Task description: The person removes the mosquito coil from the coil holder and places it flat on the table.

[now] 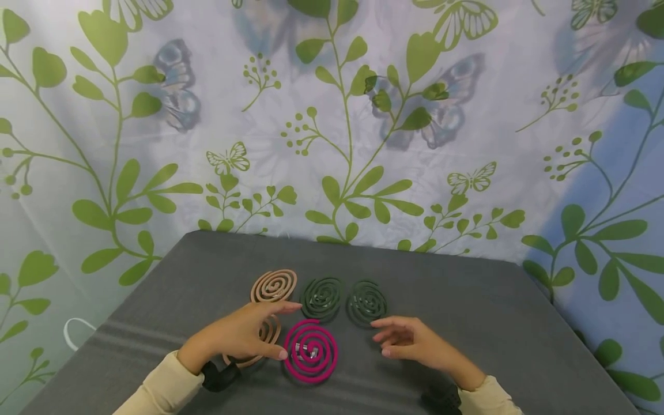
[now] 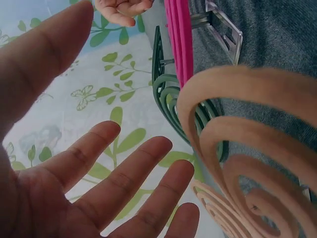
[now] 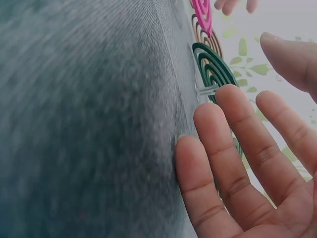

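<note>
My left hand (image 1: 241, 334), thumb and fingers spread, hovers over the front brown mosquito coil (image 1: 278, 331) and partly hides it. Its thumb tip reaches the left edge of the pink mosquito coil (image 1: 317, 353) in the head view, and nothing is in the palm. Small metal stands prop the coils off the cloth; one stand (image 2: 230, 37) shows under the pink coil in the left wrist view. My right hand (image 1: 412, 341) holds nothing, its fingers loosely bent, just right of the right dark green coil (image 1: 367, 301). In the right wrist view its fingertips are close to the cloth.
Behind these lie another dark green coil (image 1: 321, 297) and a tan coil (image 1: 275, 286). Grey cloth covers the table (image 1: 467, 300). A curtain (image 1: 363, 115) with leaves and butterflies hangs along the back and sides. A white loop (image 1: 70, 334) shows beside the table's left edge.
</note>
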{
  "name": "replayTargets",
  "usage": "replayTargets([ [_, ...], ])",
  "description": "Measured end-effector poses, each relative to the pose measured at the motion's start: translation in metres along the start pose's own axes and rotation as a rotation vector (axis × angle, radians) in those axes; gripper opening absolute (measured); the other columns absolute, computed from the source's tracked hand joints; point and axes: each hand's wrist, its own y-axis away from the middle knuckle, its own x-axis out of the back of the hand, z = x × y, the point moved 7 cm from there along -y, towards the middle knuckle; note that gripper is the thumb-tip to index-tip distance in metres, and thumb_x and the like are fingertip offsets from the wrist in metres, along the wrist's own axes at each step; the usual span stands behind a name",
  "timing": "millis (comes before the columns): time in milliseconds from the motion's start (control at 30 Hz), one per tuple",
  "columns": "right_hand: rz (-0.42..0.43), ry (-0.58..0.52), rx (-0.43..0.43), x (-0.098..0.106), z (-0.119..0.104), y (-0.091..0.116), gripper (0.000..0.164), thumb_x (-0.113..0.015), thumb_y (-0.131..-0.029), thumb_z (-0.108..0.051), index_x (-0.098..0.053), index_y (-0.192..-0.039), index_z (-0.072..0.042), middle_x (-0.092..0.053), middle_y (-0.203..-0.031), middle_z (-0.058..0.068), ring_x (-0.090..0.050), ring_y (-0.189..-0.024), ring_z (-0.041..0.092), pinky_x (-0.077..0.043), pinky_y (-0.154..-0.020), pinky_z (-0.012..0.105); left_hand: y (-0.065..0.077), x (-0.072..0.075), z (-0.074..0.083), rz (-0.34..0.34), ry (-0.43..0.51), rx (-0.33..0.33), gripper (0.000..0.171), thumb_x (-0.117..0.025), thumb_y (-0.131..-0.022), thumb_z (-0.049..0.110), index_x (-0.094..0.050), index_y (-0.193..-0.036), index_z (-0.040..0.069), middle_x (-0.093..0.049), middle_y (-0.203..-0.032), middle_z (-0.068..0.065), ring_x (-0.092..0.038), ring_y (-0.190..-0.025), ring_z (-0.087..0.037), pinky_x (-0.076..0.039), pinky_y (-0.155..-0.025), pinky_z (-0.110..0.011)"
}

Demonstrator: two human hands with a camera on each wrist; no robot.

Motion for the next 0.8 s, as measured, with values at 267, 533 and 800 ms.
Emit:
replayTargets([
  [267, -0.023, -0.005, -0.009, -0.007, 0.002, -0.011, 0.055, -0.074, -0.103, -0.004, -0.050, -0.145, 0.023, -0.065, -0.125, 0.043, -0.075, -0.107, 0.017, -0.062, -0.080, 0.030, -0.003, -0.004, -0.002, -0.028, 0.048, -0.009, 0.079, -0.085, -0.097, 0.024, -0.046, -0.161, -0.002, -0.051, -0.153, -0.036, -0.068, -0.080, -0.012, -0.057, -0.072, -0.030],
  [533, -0.036, 0.020, -0.046, -0.016, 0.007, -0.023, 0.059, -0.077, -0.100, -0.004, -0.050, -0.145, 0.022, -0.068, -0.123, 0.040, -0.074, -0.091, 0.007, -0.060, -0.070, 0.029, -0.004, -0.005, -0.010, -0.033, -0.037, 0.041, 0.085, -0.088, -0.094, 0.032, -0.047, -0.161, -0.002, -0.051, -0.159, -0.026, -0.070, -0.110, -0.023, -0.057, -0.098, -0.040],
  [800, -0.059, 0.002, -0.119, -0.032, 0.005, -0.032, 0.063, -0.078, -0.100, -0.005, -0.048, -0.151, 0.018, -0.070, -0.126, 0.033, -0.072, -0.086, 0.009, -0.057, -0.062, 0.029, -0.007, -0.008, -0.010, -0.036, -0.113, 0.029, 0.089, -0.092, -0.090, 0.033, -0.049, -0.158, -0.006, -0.053, -0.160, -0.022, -0.055, -0.143, -0.040, -0.050, -0.112, -0.053],
])
